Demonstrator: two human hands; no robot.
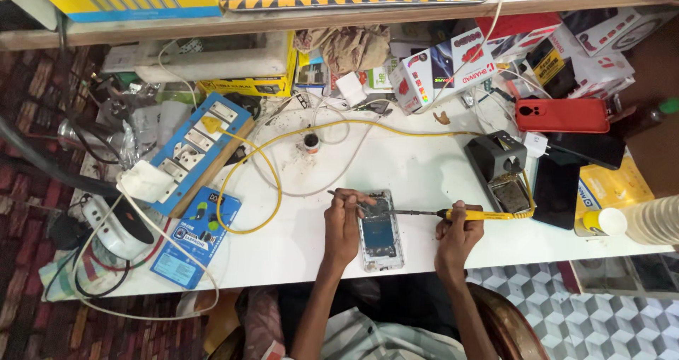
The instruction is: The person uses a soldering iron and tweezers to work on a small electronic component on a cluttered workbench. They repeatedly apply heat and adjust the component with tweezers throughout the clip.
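Observation:
An opened phone [380, 231] lies back-up on the white table [417, 172] near its front edge, its inner board showing. My left hand [341, 222] holds thin metal tweezers [345, 194] whose tips rest on the phone's upper part. My right hand [458, 234] grips a yellow-handled soldering iron [468, 214]. The iron's metal tip reaches left onto the phone's top, close to the tweezers.
A dark soldering stand [501, 170] sits right of the phone, with dark phones [559, 190] and a red phone case [562, 114] beyond. A blue power strip [194, 150], a yellow cable [269, 169], a small pot [310, 142] and several boxes crowd the left and back.

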